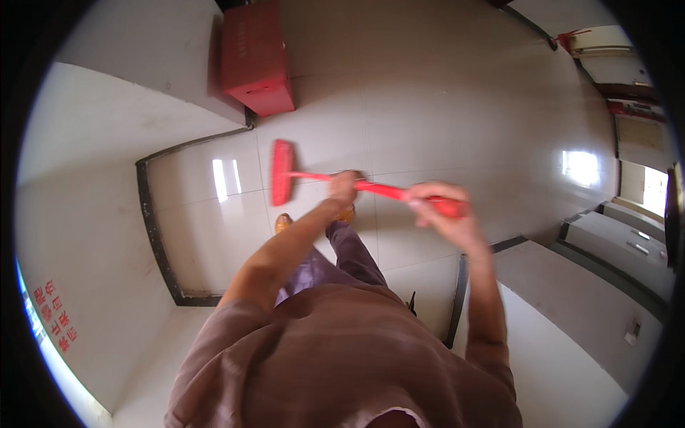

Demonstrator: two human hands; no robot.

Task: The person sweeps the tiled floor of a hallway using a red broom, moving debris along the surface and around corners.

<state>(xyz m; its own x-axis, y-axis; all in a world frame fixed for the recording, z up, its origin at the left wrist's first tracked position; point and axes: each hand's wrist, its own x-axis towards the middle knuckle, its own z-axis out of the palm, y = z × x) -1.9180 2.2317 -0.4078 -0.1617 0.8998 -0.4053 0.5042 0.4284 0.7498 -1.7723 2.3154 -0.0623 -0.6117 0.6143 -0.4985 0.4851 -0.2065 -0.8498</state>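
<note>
A red broom (381,189) slants across in front of me, its head (282,172) to the left, over the tiled floor. Lower on the handle, my left hand (344,187) is wrapped around it. My right hand (440,207) grips near the handle's upper end, at the right. Motion blurs both hands and the broom. Whether the bristles touch the floor I cannot tell. Below the left hand, my shoes (283,222) stand on the tiles.
A red box (256,59) stands against the wall corner at the upper left. Dark skirting (155,235) edges a floor recess on the left. The left wall (96,214) bears red writing. Beyond a wall on the right is a grey cabinet-like unit (615,241).
</note>
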